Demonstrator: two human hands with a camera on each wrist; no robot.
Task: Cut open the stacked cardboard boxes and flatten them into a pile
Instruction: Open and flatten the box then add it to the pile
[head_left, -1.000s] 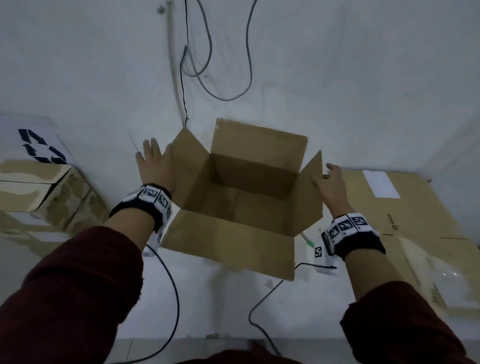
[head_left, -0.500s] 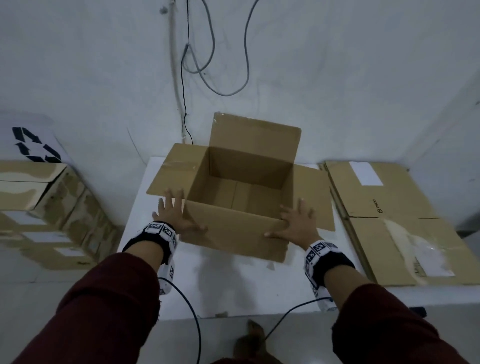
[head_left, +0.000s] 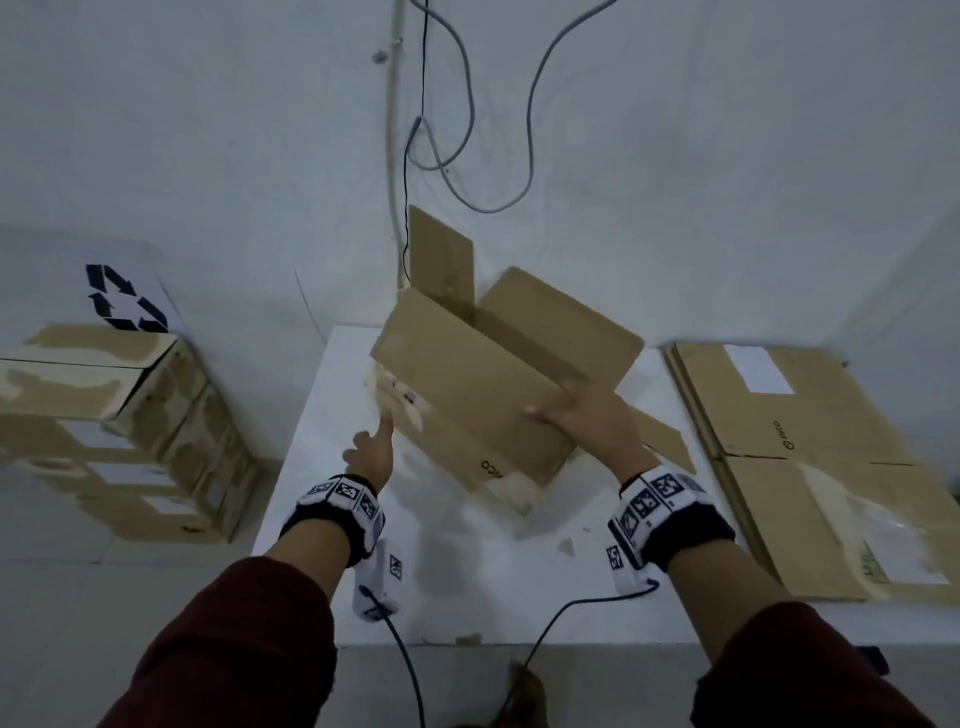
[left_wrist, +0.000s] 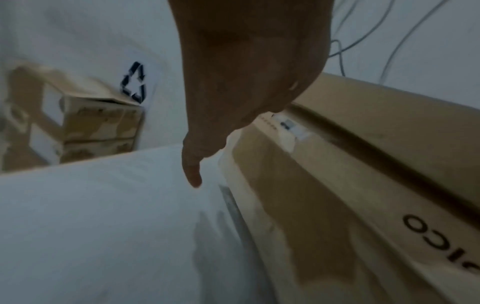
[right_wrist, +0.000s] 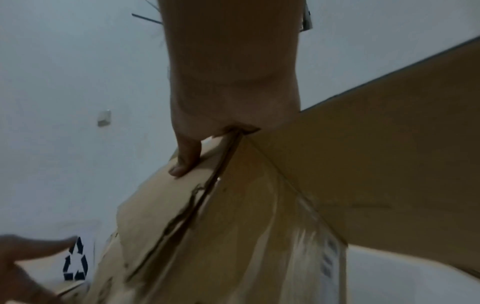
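Right hand grips the near right corner of the open box; thumb lies on the outer side panel, fingers go over the edge and out of sight; in the right wrist view the thumb presses flat on the cardboard beside a torn seam.

Left hand holds nothing; one finger points toward the box's near left corner, the rest loosely curled; whether the fingertip touches the cardboard I cannot tell, blur there; in the left wrist view the hand hangs above the table, just beside the box wall.

Box tilted, its far flaps up, a printed word on the near panel, old tape along its lower edge; it sits over the middle of the white table, lower edge near the surface.

Flattened boxes lie in a pile at the table's right side; stacked taped boxes stand left of the table, a recycling sign on the wall behind them; cables hang down the far wall.
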